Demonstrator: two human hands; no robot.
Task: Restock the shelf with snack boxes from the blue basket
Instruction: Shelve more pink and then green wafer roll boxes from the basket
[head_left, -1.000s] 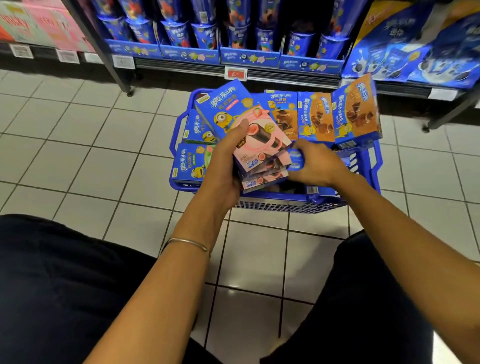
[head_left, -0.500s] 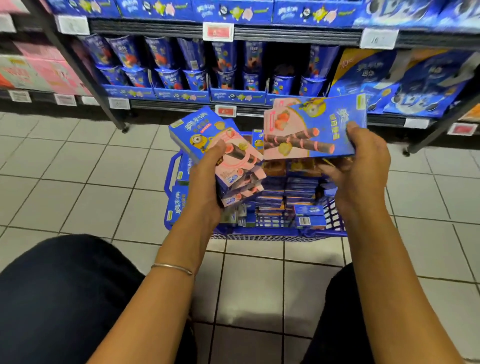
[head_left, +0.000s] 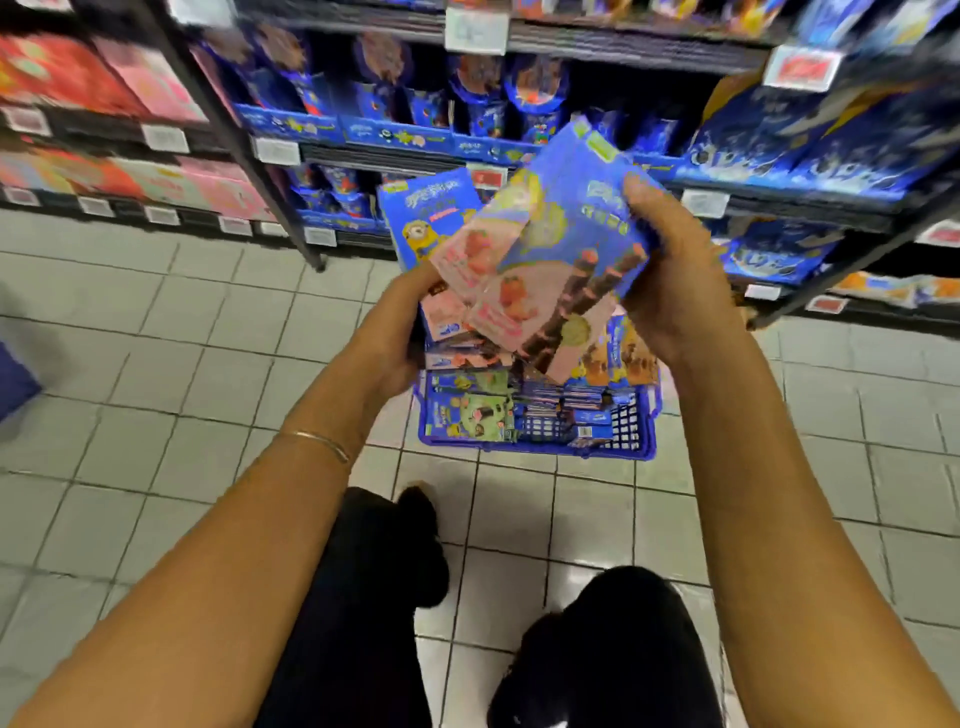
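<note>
Left hand (head_left: 400, 330) is basically working as a tray: its fingers curl up around a fanned stack of flat pink-and-blue cardboard snack boxes (head_left: 453, 291), held right above the blue plastic basket (head_left: 535, 450). My guess is that's so several go up to the dark metal shelf (head_left: 623, 52) in one trip. Right hand (head_left: 675, 270) grips one more blue-and-pink box (head_left: 566, 244), fingers (head_left: 641, 195) clamped round its right edge. That box lies tilted across the stack's top and is probably touching it, but the blur makes that hard to call.
</note>
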